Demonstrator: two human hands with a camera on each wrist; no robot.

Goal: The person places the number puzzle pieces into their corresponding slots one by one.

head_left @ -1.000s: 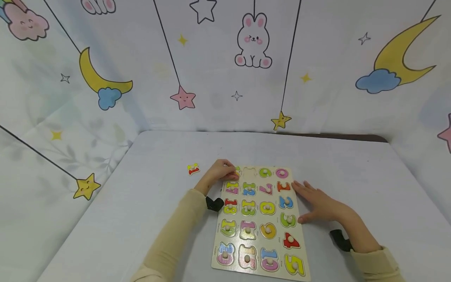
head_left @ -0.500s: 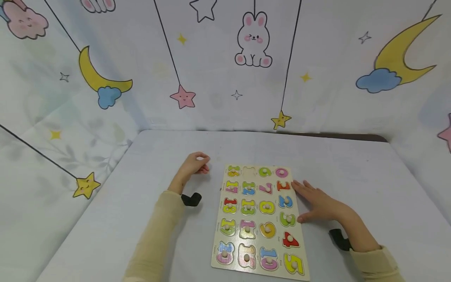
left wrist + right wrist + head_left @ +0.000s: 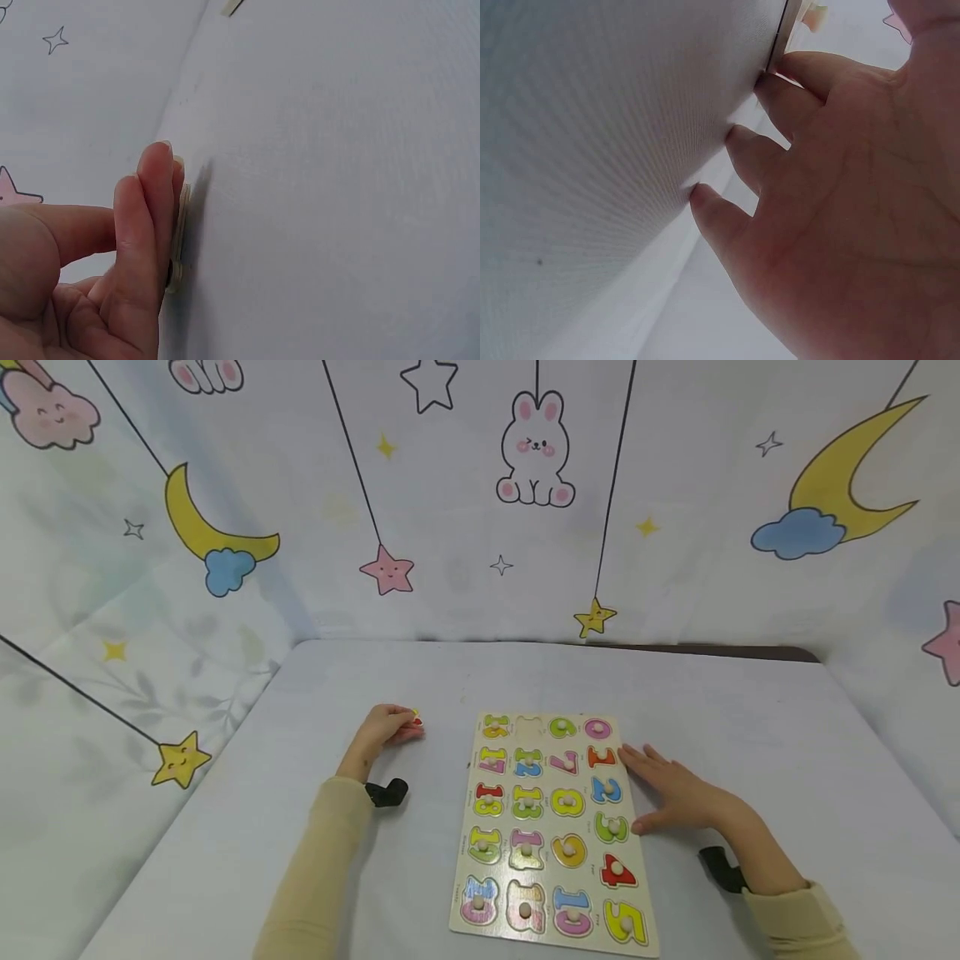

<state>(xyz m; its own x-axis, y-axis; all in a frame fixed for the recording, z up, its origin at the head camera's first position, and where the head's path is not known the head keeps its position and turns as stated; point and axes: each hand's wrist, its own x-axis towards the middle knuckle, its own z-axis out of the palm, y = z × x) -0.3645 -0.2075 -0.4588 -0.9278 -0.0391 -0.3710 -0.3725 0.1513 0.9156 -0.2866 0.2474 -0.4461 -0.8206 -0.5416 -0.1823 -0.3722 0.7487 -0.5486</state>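
Observation:
My left hand point(image 3: 386, 727) is on the table to the left of the board, its fingertips at a small red-and-yellow number puzzle piece point(image 3: 417, 719). In the left wrist view the piece point(image 3: 181, 232) shows as a thin wooden edge by the fingers, just off the white surface; the fingers seem to pinch it, though its knob is hidden. The wooden number board point(image 3: 547, 822) lies flat, with knobbed numbers in several rows and one bare recess in the top row. My right hand point(image 3: 678, 793) rests with spread, fairly straight fingers, touching the board's right edge.
A white cloth covers the table point(image 3: 750, 718). Behind it hangs a curtain point(image 3: 450, 510) printed with rabbits, moons and stars. A black wrist strap point(image 3: 387, 792) is on the left wrist, another strap point(image 3: 722, 870) on the right.
My left hand has let go of a number piece in the board's top left recess. It has moved left to the loose red-and-yellow piece. The right hand has stayed in place.

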